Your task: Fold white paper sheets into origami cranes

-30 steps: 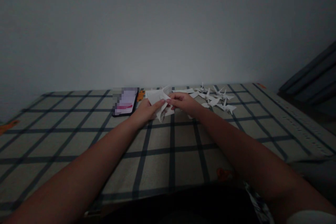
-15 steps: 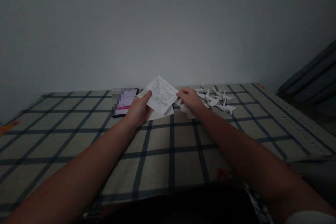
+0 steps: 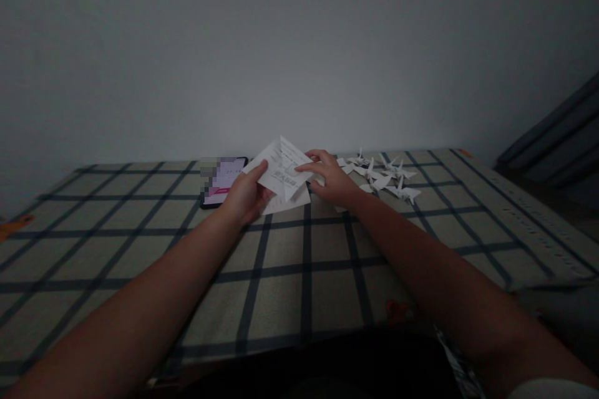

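Note:
A printed sheet of white paper [image 3: 284, 176], creased and tilted with a corner pointing up, is held above the table in my left hand [image 3: 248, 194]. The thumb lies on its face and the other fingers are behind it. My right hand [image 3: 331, 179] is at the sheet's right side, fingers stretched and apart, with fingertips touching the printed face. Under the held sheet lies another piece of white paper [image 3: 299, 201], partly covered. Several folded paper cranes [image 3: 379, 181] are grouped just right of my right hand, which hides part of the paper beside it.
A phone [image 3: 223, 184] with a lit screen lies left of my left hand. A checked cloth [image 3: 285, 262] covers the table, whose far edge meets a plain wall [image 3: 299, 50]. Dark folded fabric [image 3: 556, 121] hangs at the right.
My right hand has let go of the sheet's right corner and moved slightly left over its face, with the fingers spreading. My left hand keeps its hold, almost unmoved.

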{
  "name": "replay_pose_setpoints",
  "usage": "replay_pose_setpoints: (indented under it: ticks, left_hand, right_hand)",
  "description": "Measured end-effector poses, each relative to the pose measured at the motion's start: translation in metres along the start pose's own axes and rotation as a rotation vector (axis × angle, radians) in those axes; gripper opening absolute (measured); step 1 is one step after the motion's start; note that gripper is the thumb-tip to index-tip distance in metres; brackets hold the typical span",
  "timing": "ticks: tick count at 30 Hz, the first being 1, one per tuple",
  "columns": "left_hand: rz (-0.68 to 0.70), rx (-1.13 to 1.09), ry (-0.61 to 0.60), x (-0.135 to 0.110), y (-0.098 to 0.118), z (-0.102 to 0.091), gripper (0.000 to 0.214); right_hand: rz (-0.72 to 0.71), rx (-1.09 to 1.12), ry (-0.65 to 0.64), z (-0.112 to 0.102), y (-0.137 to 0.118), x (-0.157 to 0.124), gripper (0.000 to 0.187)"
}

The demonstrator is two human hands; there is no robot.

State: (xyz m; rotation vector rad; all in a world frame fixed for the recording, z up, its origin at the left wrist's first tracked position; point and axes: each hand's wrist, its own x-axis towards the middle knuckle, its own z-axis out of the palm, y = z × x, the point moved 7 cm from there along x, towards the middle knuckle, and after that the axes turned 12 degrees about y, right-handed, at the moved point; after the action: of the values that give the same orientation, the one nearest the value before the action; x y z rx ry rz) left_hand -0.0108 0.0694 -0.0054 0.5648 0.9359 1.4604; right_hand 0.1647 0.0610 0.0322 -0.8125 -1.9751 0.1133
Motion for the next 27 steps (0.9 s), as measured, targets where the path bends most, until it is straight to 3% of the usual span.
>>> replay_pose_setpoints:
  ticks: [7,11,14,18,23,27]
  left_hand:
    - [-0.046,0.071,-0.114,-0.001,-0.001,0.003,0.039]
    - [-0.013,0.156,-0.199,-0.003,-0.004,0.006,0.047]
    - [0.093,0.247,-0.236,-0.004,-0.003,0.008,0.036]
    - [0.178,0.353,-0.165,-0.002,-0.002,0.003,0.027]
    - [0.115,0.369,-0.080,-0.001,-0.004,0.001,0.012]
    - [0.085,0.363,-0.062,-0.004,-0.005,0.002,0.014]
  right_hand:
    - [0.082,0.110,0.031,0.000,0.009,0.001,0.020]
    - [0.163,0.128,0.090,-0.002,0.018,0.004,0.023]
    - [0.202,0.124,0.093,-0.003,0.020,0.006,0.028]
    - [0.207,0.104,0.071,-0.003,0.017,0.006,0.030]
    - [0.255,0.101,0.074,-0.002,0.018,0.006,0.024]
    - [0.299,0.111,0.083,-0.004,0.019,0.006,0.025]
